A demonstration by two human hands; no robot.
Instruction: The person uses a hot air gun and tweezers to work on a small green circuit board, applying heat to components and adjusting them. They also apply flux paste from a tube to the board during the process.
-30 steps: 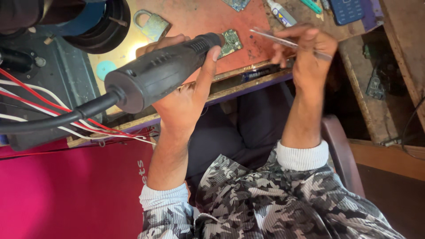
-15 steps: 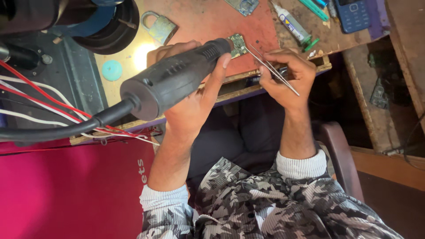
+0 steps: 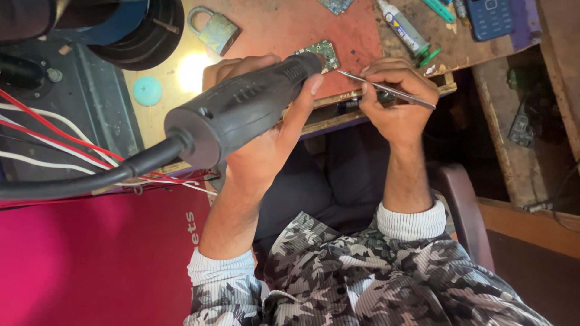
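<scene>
Tweezers (image 3: 386, 92) sit pinched in the right hand (image 3: 396, 105), and their tip has come in from farther right, so it now nearly touches the little green board (image 3: 323, 53) that lies on the red mat (image 3: 284, 27). Just left of that tip, the left hand (image 3: 266, 139) stays wrapped tight around the fat grey tool (image 3: 241, 115), whose nose now points at the board, so both tools meet there. Past the hands, a padlock (image 3: 212, 30), a glue tube (image 3: 403, 27) and a phone (image 3: 490, 18) lie on the messy wooden bench (image 3: 477, 51).

Black tool (image 3: 241, 115), green-ish board (image 3: 323, 53), camo sleeves (image 3: 386, 284).
</scene>
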